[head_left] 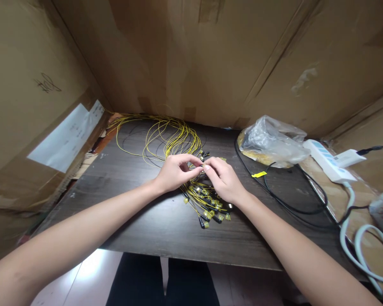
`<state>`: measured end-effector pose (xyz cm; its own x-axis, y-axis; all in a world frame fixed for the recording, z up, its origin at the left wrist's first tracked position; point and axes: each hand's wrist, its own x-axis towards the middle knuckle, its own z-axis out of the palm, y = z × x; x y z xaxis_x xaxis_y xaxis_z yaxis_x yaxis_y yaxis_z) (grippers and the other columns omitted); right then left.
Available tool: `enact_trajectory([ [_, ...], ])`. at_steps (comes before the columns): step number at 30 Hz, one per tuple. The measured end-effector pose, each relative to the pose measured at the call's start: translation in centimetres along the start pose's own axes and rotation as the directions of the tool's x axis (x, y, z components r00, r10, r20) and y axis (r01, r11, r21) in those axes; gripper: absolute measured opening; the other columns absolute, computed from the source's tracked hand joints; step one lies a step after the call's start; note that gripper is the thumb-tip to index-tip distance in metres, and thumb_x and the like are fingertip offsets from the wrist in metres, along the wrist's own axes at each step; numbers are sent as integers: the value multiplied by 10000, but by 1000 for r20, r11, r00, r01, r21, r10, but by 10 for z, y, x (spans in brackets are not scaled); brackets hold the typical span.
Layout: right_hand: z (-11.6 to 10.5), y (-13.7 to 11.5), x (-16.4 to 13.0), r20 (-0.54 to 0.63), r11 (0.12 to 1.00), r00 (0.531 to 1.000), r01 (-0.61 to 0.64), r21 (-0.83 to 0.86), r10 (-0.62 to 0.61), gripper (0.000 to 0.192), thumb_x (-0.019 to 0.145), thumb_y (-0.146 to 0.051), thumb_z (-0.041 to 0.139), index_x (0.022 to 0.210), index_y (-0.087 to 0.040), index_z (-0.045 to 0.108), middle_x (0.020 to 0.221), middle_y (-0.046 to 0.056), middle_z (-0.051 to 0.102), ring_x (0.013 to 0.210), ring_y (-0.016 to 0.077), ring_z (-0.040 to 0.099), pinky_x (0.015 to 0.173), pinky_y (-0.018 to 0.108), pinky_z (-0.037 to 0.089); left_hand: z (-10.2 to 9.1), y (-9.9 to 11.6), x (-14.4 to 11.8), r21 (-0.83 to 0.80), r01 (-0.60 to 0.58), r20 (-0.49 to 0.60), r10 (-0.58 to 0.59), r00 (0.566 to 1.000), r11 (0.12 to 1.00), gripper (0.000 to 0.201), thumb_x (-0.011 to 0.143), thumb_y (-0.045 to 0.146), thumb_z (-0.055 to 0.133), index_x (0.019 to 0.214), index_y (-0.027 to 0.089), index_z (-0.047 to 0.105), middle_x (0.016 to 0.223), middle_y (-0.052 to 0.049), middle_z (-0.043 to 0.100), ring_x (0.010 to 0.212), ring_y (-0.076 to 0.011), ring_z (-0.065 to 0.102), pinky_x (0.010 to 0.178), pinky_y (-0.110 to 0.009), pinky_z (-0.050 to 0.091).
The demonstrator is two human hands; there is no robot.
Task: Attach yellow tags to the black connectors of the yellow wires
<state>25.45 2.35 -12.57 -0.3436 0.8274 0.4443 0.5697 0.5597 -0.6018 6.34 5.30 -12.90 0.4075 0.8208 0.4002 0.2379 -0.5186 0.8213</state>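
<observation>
At the middle of the dark wooden tabletop [140, 221], the left hand [175, 172] and the right hand [224, 180] met fingertip to fingertip, both pinching one small connector end [203, 166] of the thin yellow wires [175, 138]; the rest lay looped behind and in a cluster of tagged ends [207, 204] beneath the wrists. The step in hand looked like working a single end; the next move would seemingly call for a steady pinch, since the part was tiny; a plastic bag [271, 142] and a white power strip [328, 161] sat well apart, to the right.
</observation>
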Motion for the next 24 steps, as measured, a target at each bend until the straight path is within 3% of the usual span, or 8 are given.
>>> enact_trajectory([
  [4,-1,-1,0,-19,1000,1000,0,15,0,137,990,-267,469,877,-215,528,840,52,612,786,217,561,727,343,408,0,0,0,7,-2,-14,2,1000,1000,142,836,278,741,904,157,772,791,-27,745,504,-61,490,481,-178,398],
  [12,-1,2,1,50,999,998,-50,0,50,336,1028,-301,379,706,-222,432,685,22,539,683,203,501,676,341,354,0,0,-1,25,-49,-11,49,999,998,126,831,251,749,895,146,777,776,-28,748,490,-55,501,480,-171,400],
  [18,-3,-1,0,-18,997,999,-50,50,51,103,951,-270,542,878,-200,565,792,24,603,720,187,540,691,315,390,0,0,-1,8,-19,-29,19,999,1000,122,816,244,751,881,146,783,735,-20,743,465,-50,480,450,-162,372],
  [24,-1,1,0,32,998,998,-51,30,50,270,1014,-299,430,770,-212,504,723,18,568,701,189,518,687,327,364,0,1,-1,-13,-42,-13,42,999,999,137,825,262,747,874,138,778,738,-28,743,466,-53,501,451,-162,385],
])
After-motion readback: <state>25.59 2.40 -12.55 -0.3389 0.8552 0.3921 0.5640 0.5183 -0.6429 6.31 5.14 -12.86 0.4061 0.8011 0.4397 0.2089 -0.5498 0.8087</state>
